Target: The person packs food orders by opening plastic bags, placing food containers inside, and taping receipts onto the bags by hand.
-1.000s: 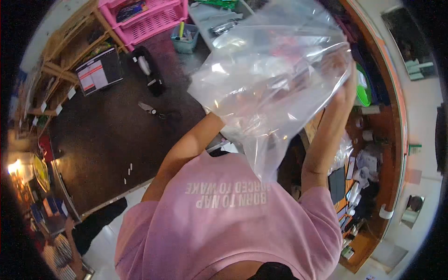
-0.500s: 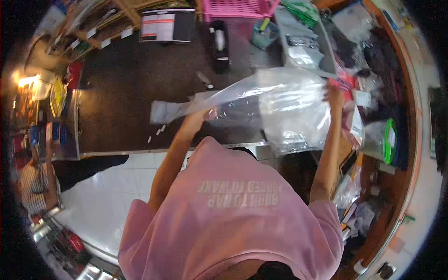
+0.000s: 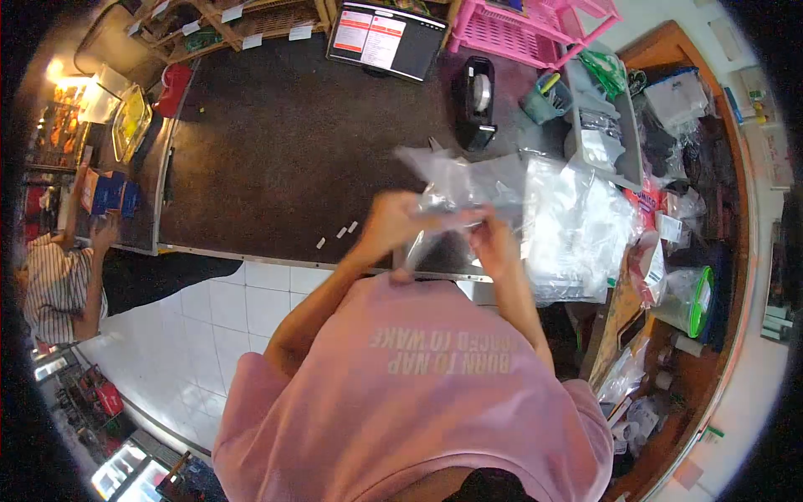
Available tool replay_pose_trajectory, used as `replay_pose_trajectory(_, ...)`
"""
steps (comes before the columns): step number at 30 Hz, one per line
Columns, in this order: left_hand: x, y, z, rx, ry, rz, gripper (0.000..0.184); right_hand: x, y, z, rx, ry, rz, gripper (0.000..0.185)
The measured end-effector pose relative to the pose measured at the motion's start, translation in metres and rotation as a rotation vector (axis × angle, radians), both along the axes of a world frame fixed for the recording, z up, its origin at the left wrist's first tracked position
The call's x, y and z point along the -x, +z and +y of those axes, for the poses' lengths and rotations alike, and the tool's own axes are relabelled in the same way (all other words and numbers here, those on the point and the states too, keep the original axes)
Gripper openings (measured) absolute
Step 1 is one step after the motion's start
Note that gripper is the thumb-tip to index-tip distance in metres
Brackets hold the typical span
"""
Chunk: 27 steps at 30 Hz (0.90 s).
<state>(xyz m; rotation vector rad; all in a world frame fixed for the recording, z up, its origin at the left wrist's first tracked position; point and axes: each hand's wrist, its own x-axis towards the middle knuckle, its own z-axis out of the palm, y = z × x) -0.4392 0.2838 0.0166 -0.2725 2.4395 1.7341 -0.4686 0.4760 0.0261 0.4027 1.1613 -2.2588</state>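
Observation:
My left hand (image 3: 391,224), somewhat blurred, is closed on the edge of a clear plastic bag (image 3: 477,180) above the front of the dark table. Close by on the right, my right hand (image 3: 495,248) pinches the near edge of the same bag. Crumpled and shiny, the bag spreads away from me beyond my fingers; motion blurs its outline. Beside it on the right lies a pile of clear plastic bags (image 3: 577,230), reaching the table's front edge. A few small white pieces (image 3: 342,233) lie left of my left hand.
A black tape dispenser (image 3: 477,100) stands behind the bag, with a pen cup (image 3: 548,99) and a grey tray (image 3: 623,151) to its right. At the back are a tablet-like screen (image 3: 386,40) and a pink rack (image 3: 510,38). Another person (image 3: 63,280) handles blue boxes (image 3: 109,194) at far left.
My right hand has moved left from the bag pile to beside my left hand. The bag, stretched out between my hands before, is now gathered. The view has shifted.

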Motion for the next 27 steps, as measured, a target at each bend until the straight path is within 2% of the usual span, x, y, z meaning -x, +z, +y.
replay_pose_trajectory(1, 0.007, -0.007, -0.034, 0.424, 0.022, 0.051, 0.019, 0.006, 0.003, 0.012, 0.100, -0.069, -0.059, 0.019)
replay_pose_trajectory(2, 0.009, -0.016, -0.074, 0.447, 0.185, 0.238, 0.017, 0.013, 0.005, 0.023, 0.316, -0.101, -0.102, 0.019)
replay_pose_trajectory(3, 0.011, -0.024, -0.114, 0.483, 0.345, 0.424, 0.018, 0.015, 0.020, 0.031, 0.415, 0.014, -0.104, 0.018)
replay_pose_trajectory(4, 0.011, -0.026, -0.157, 0.654, 0.572, 0.295, 0.015, 0.012, 0.041, 0.033, 0.514, 0.129, -0.105, 0.019)
replay_pose_trajectory(5, 0.004, -0.030, -0.200, 0.639, 0.699, 0.340, 0.018, 0.002, 0.061, 0.026, 0.155, 0.311, 0.096, 0.019)
replay_pose_trajectory(7, -0.003, -0.001, -0.217, 0.834, 0.862, 0.406, 0.016, -0.012, 0.089, 0.009, -0.587, 0.642, 0.502, 0.023)
replay_pose_trajectory(9, -0.004, 0.030, -0.195, 0.667, 0.842, 0.501, 0.014, -0.005, 0.088, 0.004, -0.725, 0.722, 0.647, 0.030)
replay_pose_trajectory(10, -0.005, 0.019, -0.198, 0.591, 0.767, 0.536, 0.019, 0.000, 0.086, 0.004, -0.795, 0.766, 0.717, 0.034)
replay_pose_trajectory(11, -0.006, 0.008, -0.201, 0.512, 0.692, 0.564, 0.026, 0.006, 0.074, 0.008, -0.712, 0.732, 0.705, 0.040)
replay_pose_trajectory(12, -0.008, -0.019, -0.214, 0.442, 0.553, 0.586, 0.038, 0.009, 0.067, 0.003, -0.797, 0.655, 0.876, 0.040)
replay_pose_trajectory(14, -0.018, 0.036, -0.163, 0.119, 0.451, 0.209, 0.037, 0.012, 0.056, -0.013, -0.953, 0.470, 1.220, 0.040)
replay_pose_trajectory(15, -0.021, 0.026, -0.145, 0.175, 0.435, 0.284, 0.031, 0.012, 0.046, -0.019, -0.830, 0.497, 0.910, 0.041)
replay_pose_trajectory(16, -0.022, 0.012, -0.130, 0.229, 0.418, 0.359, 0.026, 0.008, 0.043, -0.029, -0.796, 0.487, 0.837, 0.041)
replay_pose_trajectory(18, -0.026, 0.002, -0.106, 0.314, 0.386, 0.299, 0.024, 0.007, 0.039, -0.039, -0.793, 0.449, 0.742, 0.041)
replay_pose_trajectory(19, -0.029, -0.007, -0.114, 0.582, 0.376, 0.148, 0.015, 0.010, 0.038, -0.039, -0.824, 0.419, 0.719, 0.041)
replay_pose_trajectory(20, -0.036, -0.032, -0.160, 0.682, 0.443, 0.361, 0.012, 0.014, 0.036, -0.039, -0.855, 0.389, 0.696, 0.041)
replay_pose_trajectory(22, -0.037, -0.018, -0.201, 0.661, 0.670, 0.345, 0.022, 0.049, 0.049, -0.007, -1.179, 0.346, 0.536, 0.038)
replay_pose_trajectory(23, -0.036, 0.013, -0.196, 0.531, 0.834, 0.106, 0.034, 0.057, 0.042, 0.001, -1.130, 0.312, 0.718, 0.037)
replay_pose_trajectory(25, -0.036, 0.008, -0.184, 0.765, 0.797, 0.194, 0.058, 0.068, 0.033, 0.000, -0.999, 0.236, 1.081, 0.037)
replay_pose_trajectory(26, -0.037, 0.007, -0.175, 0.885, 0.774, 0.236, 0.071, 0.078, 0.037, 0.007, -0.904, 0.343, 0.975, 0.047)
replay_pose_trajectory(27, -0.039, 0.016, -0.156, 1.161, 0.659, 0.156, 0.080, 0.090, 0.034, 0.009, -0.873, 0.366, 1.225, 0.043)
